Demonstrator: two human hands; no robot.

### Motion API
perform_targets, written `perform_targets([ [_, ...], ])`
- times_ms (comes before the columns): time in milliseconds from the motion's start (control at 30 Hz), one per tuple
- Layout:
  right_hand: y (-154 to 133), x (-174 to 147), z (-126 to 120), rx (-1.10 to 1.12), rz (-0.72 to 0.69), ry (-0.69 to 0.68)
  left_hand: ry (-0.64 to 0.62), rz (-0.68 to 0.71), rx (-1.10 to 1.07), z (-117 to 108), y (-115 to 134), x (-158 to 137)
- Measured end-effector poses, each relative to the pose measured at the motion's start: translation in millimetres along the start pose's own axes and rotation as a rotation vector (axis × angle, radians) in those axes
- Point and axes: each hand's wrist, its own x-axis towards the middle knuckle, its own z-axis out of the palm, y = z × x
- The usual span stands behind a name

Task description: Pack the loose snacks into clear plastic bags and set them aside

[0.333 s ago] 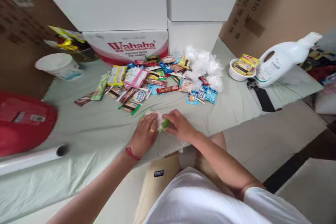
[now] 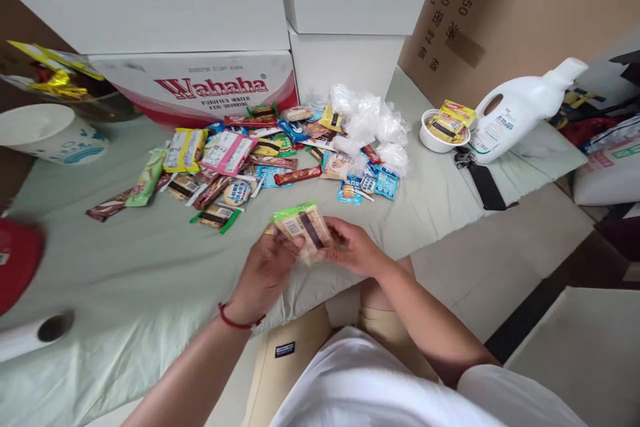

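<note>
Both my hands hold a wrapped snack pack (image 2: 311, 230) with green edging, a dark stripe and a small barcode, raised over the front of the cloth-covered table. My left hand (image 2: 273, 263) grips its left side, thumb on the front. My right hand (image 2: 353, 247) pinches its right edge, fingers partly behind it. Beyond them lies a spread of packaged snacks: a green-edged packet (image 2: 218, 216), a pink-and-white packet (image 2: 229, 153), a yellow packet (image 2: 185, 150), a red bar (image 2: 299, 175) and blue packets (image 2: 386, 183). Crumpled clear plastic bags (image 2: 373, 121) sit at the pile's right.
A Wahaha water carton (image 2: 200, 87) and white boxes back the table. To the right are a white bowl (image 2: 435, 137) holding yellow packets, a white jug (image 2: 520, 110) and a black phone-like slab (image 2: 486, 188). A paper tub (image 2: 55, 137), red object (image 2: 17, 267) and white roll (image 2: 35, 337) lie left.
The snack pack was pressed low on the cloth under my hands; now it is lifted and tilted up, its striped face showing. The view has shifted to the right.
</note>
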Motion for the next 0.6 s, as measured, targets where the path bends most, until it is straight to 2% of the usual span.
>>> perform_targets([
  [100,4,-21,-10,0.154,0.177,0.1,-0.153,-0.138,-0.157,27,-14,18],
  [200,4,-33,-41,0.082,0.264,0.219,-0.246,-0.226,-0.113,42,-36,40],
  [300,-14,-21,-111,-0.192,0.264,0.381,-0.232,-0.186,0.016,48,-54,59],
  [333,-25,-10,-141,-0.343,0.275,0.487,-0.233,-0.158,0.032,48,-58,63],
  [400,-51,22,-205,-0.791,0.399,0.716,-0.263,-0.112,0.019,45,-63,68],
  [433,-65,41,-235,-0.878,0.429,0.79,-0.282,-0.101,0.002,44,-64,70],
  [533,-98,103,-309,-1.041,0.48,0.912,-0.319,-0.101,-0.042,39,-66,70],
  [600,-110,139,-339,-1.315,0.598,0.868,-0.327,-0.104,-0.057,36,-67,70],
])
